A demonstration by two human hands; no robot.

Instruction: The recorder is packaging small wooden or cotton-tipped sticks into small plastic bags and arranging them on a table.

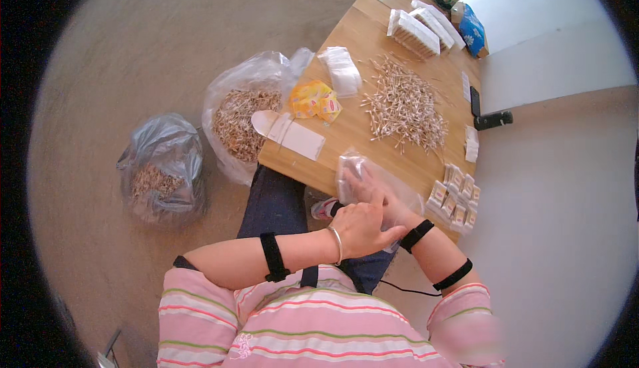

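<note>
At the table's near edge, my right hand (381,198) reaches forward with its fingers stretched out, in or under a clear plastic bag (403,191); I cannot tell which. My left hand (359,229) crosses over beside it, fingers curled and thumb out, touching the back of the right hand. Whatever the left fingers may hold is hidden. Beyond the bag spreads a loose heap of cotton swabs (403,105). A white card (303,139) with a rounded end lies left of the bag, banded across.
Yellow packets (313,100) and flat clear bags (341,71) lie on the wooden table (333,158). Small filled boxes (452,198) sit at right, packed swab bundles (414,33) at the far end. A black phone stand (492,120) is by the wall. Two sacks (219,111) (163,145) hold swabs on the floor.
</note>
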